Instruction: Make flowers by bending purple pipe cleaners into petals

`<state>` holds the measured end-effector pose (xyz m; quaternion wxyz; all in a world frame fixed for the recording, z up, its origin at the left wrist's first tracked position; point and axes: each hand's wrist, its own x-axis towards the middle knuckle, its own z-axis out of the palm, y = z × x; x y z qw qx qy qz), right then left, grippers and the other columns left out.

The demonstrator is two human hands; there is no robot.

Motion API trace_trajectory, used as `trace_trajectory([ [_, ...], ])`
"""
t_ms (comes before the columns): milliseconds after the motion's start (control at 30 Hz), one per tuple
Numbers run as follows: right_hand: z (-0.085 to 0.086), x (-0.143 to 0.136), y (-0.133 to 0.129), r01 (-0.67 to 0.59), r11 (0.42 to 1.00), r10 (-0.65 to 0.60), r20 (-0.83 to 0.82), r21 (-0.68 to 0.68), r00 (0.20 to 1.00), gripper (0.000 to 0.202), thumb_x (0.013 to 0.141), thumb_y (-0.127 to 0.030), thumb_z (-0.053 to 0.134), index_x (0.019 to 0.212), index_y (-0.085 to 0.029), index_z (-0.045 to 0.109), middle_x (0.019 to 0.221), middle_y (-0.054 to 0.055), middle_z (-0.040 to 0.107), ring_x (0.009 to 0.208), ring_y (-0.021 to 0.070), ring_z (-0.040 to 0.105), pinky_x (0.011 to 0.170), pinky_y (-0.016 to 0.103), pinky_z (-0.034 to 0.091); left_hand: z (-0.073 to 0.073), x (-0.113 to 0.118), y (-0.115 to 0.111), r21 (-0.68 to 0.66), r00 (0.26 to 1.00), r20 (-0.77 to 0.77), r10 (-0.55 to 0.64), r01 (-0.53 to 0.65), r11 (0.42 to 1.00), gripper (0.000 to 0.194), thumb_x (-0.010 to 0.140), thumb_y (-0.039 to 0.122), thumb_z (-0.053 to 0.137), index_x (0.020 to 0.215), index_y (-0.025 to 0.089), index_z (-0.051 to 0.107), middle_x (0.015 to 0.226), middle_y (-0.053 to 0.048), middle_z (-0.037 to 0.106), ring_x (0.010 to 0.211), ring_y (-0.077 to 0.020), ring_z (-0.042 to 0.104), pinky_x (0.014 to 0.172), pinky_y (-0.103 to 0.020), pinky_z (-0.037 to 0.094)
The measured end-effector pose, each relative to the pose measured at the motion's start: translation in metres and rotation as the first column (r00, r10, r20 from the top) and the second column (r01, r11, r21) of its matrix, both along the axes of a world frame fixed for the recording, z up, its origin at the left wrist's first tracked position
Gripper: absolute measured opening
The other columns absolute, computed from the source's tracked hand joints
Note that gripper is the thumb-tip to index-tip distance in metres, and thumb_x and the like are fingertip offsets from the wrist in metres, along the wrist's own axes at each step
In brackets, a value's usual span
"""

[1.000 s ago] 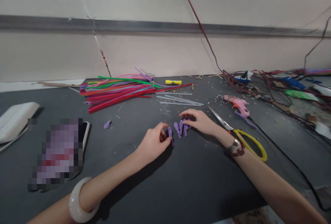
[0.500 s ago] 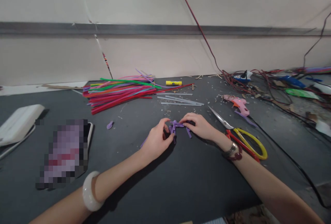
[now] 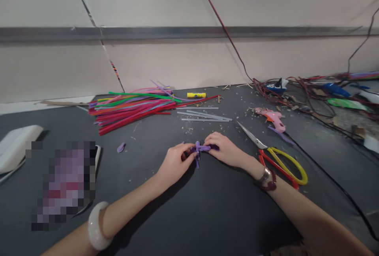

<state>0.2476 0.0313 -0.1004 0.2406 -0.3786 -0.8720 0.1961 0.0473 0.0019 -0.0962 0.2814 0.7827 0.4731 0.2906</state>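
Purple pipe cleaners, bent and twisted together into a small piece, are held just above the dark table between both hands. My left hand pinches the left side of the piece between thumb and fingers. On the other side, my right hand is closed on its right end, the fingertips partly covering it. One short purple strand hangs down below the left fingertips. A small purple pipe-cleaner loop lies apart on the table, left of my hands.
A bundle of coloured pipe cleaners lies at the back, near a yellow glue stick and clear glue sticks. Right are scissors, a pink glue gun and tangled cables. A pixelated phone lies left.
The purple piece has turned between my fingers, and its right-hand strand now runs straight into my right hand. Both hands stay close together. The whole view has shifted slightly.
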Motion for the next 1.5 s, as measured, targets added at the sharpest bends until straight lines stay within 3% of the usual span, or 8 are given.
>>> trace_trajectory([
  [200, 0.009, -0.001, -0.006, 0.0, 0.999, -0.005, -0.103, -0.054, 0.995, 0.022, 0.077, -0.018, 0.057, 0.098, -0.019, 0.06, 0.091, 0.004, 0.064, 0.085, 0.0151, 0.055, 0.078, 0.03, 0.042, 0.002, 0.0, -0.001, 0.029, 1.0, 0.005, 0.004, -0.004, 1.0, 0.023, 0.079, 0.03, 0.052, 0.098, 0.021, 0.061, 0.071, 0.0, 0.059, 0.059, -0.0114, 0.051, 0.058, -0.023, 0.041],
  [433, 0.015, -0.005, -0.016, -0.091, 0.996, 0.09, -0.042, -0.02, 0.995, 0.039, 0.071, -0.013, 0.059, 0.108, -0.022, 0.057, 0.095, 0.005, 0.063, 0.09, 0.0175, 0.053, 0.083, 0.034, 0.039, 0.0, -0.001, 0.0, 0.084, 0.997, -0.07, -0.02, 0.026, 0.996, 0.018, 0.079, 0.022, 0.052, 0.093, 0.019, 0.064, 0.07, -0.001, 0.055, 0.06, -0.0119, 0.05, 0.058, -0.023, 0.04],
  [667, 0.011, -0.009, -0.014, -0.165, 0.986, 0.165, -0.022, -0.012, 0.986, 0.024, 0.078, -0.016, 0.056, 0.099, -0.025, 0.064, 0.094, 0.004, 0.062, 0.091, 0.0171, 0.051, 0.084, 0.033, 0.038, 0.0, -0.003, -0.001, 0.09, 0.997, -0.062, -0.049, 0.055, 0.994, 0.017, 0.08, 0.025, 0.051, 0.089, 0.018, 0.064, 0.081, -0.003, 0.054, 0.06, -0.0104, 0.05, 0.06, -0.023, 0.042],
  [800, 0.011, -0.013, -0.013, -0.084, 0.989, 0.05, -0.252, -0.123, 0.966, 0.013, 0.078, -0.021, 0.057, 0.086, -0.021, 0.067, 0.085, 0.003, 0.063, 0.083, 0.0151, 0.054, 0.077, 0.029, 0.041, 0.003, -0.003, -0.004, 0.127, 0.998, 0.005, -0.066, 0.065, 0.99, 0.017, 0.08, 0.028, 0.051, 0.086, 0.019, 0.065, 0.09, -0.004, 0.055, 0.066, -0.0109, 0.053, 0.062, -0.023, 0.043],
  [867, 0.011, -0.015, -0.014, -0.049, 0.957, -0.071, -0.394, -0.287, 0.916, 0.011, 0.076, -0.025, 0.059, 0.081, -0.019, 0.068, 0.081, 0.003, 0.063, 0.078, 0.0139, 0.055, 0.073, 0.027, 0.041, 0.004, -0.001, -0.006, 0.117, 0.994, 0.066, -0.092, 0.084, 0.99, 0.017, 0.08, 0.028, 0.051, 0.085, 0.018, 0.065, 0.089, -0.004, 0.058, 0.07, -0.0121, 0.055, 0.064, -0.024, 0.044],
  [1000, 0.009, -0.019, -0.016, -0.14, 0.789, -0.284, -0.559, -0.598, 0.779, 0.015, 0.073, -0.03, 0.063, 0.079, -0.017, 0.069, 0.073, 0.001, 0.063, 0.07, 0.0117, 0.056, 0.07, 0.026, 0.041, 0.005, 0.003, -0.01, -0.009, 0.976, 0.184, -0.12, 0.124, 0.992, 0.02, 0.084, 0.029, 0.046, 0.082, 0.017, 0.062, 0.075, -0.001, 0.063, 0.068, -0.0128, 0.057, 0.065, -0.025, 0.044],
  [1200, 0.005, -0.016, -0.015, -0.342, 0.586, -0.388, -0.625, -0.734, 0.677, 0.023, 0.073, -0.03, 0.063, 0.091, -0.018, 0.068, 0.072, 0.002, 0.066, 0.069, 0.0109, 0.058, 0.072, 0.026, 0.041, 0.009, 0.007, -0.01, -0.309, 0.867, 0.485, -0.112, 0.29, 0.906, 0.021, 0.087, 0.03, 0.039, 0.077, 0.015, 0.05, 0.069, 0.0, 0.056, 0.06, -0.009, 0.051, 0.055, -0.02, 0.04],
  [1500, 0.004, -0.019, -0.018, -0.409, 0.632, -0.274, -0.683, -0.659, 0.677, 0.011, 0.071, -0.024, 0.066, 0.079, -0.016, 0.068, 0.069, 0.0, 0.065, 0.066, 0.0107, 0.058, 0.071, 0.026, 0.041, 0.012, 0.006, -0.013, -0.446, 0.813, 0.562, -0.153, 0.453, 0.772, 0.024, 0.088, 0.035, 0.034, 0.081, 0.016, 0.047, 0.071, -0.001, 0.056, 0.058, -0.009, 0.049, 0.046, -0.02, 0.032],
])
